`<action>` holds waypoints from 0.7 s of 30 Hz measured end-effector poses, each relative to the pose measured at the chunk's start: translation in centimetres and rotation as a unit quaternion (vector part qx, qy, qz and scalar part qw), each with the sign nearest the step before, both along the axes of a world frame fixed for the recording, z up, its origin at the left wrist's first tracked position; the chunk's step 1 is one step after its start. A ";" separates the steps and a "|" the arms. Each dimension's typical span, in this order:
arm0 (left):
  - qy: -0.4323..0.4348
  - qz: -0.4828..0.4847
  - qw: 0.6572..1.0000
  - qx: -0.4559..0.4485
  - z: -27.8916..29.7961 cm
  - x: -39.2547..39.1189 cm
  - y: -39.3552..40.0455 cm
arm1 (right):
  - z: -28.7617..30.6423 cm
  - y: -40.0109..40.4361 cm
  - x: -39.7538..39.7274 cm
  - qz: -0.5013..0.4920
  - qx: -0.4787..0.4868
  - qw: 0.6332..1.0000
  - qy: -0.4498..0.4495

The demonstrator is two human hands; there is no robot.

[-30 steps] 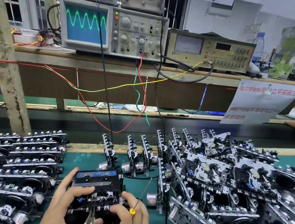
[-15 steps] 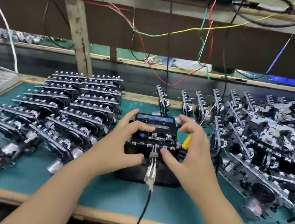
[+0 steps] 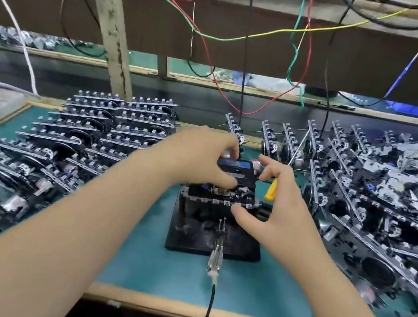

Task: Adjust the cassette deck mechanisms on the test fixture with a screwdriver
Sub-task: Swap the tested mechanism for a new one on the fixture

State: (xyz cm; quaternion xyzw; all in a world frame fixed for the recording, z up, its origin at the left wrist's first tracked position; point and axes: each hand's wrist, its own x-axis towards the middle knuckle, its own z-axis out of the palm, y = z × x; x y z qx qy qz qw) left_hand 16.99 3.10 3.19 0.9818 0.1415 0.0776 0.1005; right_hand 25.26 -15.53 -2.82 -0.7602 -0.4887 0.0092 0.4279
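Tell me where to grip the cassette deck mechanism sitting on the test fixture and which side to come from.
Grip the cassette deck mechanism by its two short side edges, coming down from above. It lies flat on the black test fixture, the flanks look clear, and the toothed front edge and cassette on top look fiddly. The left hand and right hand already straddle it this way.

Left hand's [image 3: 202, 157] fingertips behind the cassette mechanism [image 3: 234, 179] — flanking stacks [image 3: 112, 130] motion-blurred.
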 end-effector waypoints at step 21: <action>-0.221 0.180 0.950 -0.128 -7.2 -14.7 -6.0 | 5.6 1.3 1.0 0.055 0.028 0.998 0.027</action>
